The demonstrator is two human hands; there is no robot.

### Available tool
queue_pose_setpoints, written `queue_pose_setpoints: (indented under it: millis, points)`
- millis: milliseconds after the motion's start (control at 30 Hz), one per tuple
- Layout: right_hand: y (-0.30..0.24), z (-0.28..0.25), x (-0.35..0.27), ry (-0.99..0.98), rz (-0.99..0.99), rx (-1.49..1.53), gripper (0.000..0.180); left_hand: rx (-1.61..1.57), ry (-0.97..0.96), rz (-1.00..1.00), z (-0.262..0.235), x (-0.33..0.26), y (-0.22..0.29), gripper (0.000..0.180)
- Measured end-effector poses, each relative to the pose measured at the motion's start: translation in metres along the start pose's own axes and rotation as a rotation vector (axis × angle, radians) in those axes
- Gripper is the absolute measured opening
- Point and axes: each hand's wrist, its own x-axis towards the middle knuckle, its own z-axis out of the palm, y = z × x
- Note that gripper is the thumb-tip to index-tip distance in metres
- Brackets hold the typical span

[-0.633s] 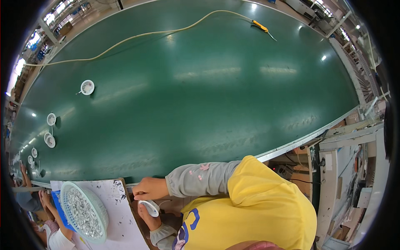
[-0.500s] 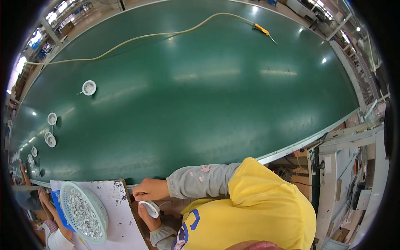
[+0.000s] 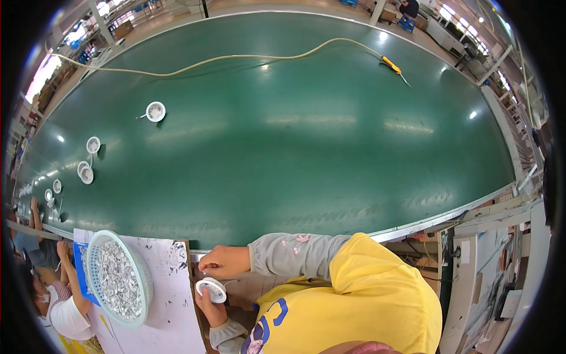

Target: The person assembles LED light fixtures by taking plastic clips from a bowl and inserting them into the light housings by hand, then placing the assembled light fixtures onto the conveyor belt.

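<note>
With left hand (image 3: 212, 309), gripping white part (image 3: 218, 289); with right hand (image 3: 225, 261) curled, can't tell if pinching. Note basket (image 3: 148, 282) left, blue shirt print (image 3: 284, 304).

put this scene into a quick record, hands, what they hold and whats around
left hand: holding a round white part
right hand: just above the part; grip unclear
basket: pale, full of small silvery pieces, on a white sheet left of the hands
blue tray: partly behind the basket
table: large, green
on table: several round white pieces toward the left; yellow tool on a pale hose at the far side
other person: lower left, past the basket
</note>
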Motion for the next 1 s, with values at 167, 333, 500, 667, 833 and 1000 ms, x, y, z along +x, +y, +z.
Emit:
queue_pose_setpoints:
  millis: [167,333,500,667,833,1000]
  points:
    - [0.005,0.0,0.0,0.062,-0.004,0.014,0.014,-0.001,0.051,0.026,0.012,-0.008,0.007,0.019]
    - [0.011,0.0,0.003,0.017,-0.025,-0.014,0.014,0.043,0.055,0.032,0.018,-0.016,0.011,0.015]
    - [0.01,0.0,0.001,0.022,-0.055,-0.036,0.013,0.098,0.054,0.067,0.022,-0.02,0.017,0.012]
    - [0.012,0.006,0.004,0.021,-0.045,-0.094,0.013,0.061,0.124,0.062,0.028,-0.026,0.021,0.011]
    - [0.019,0.019,0.006,-0.019,-0.093,-0.091,0.016,0.112,0.132,0.094,0.023,-0.036,0.017,0.017]
    - [0.013,0.005,-0.001,0.03,0.035,0.039,0.013,0.229,0.145,0.135,0.032,-0.031,0.027,0.023]
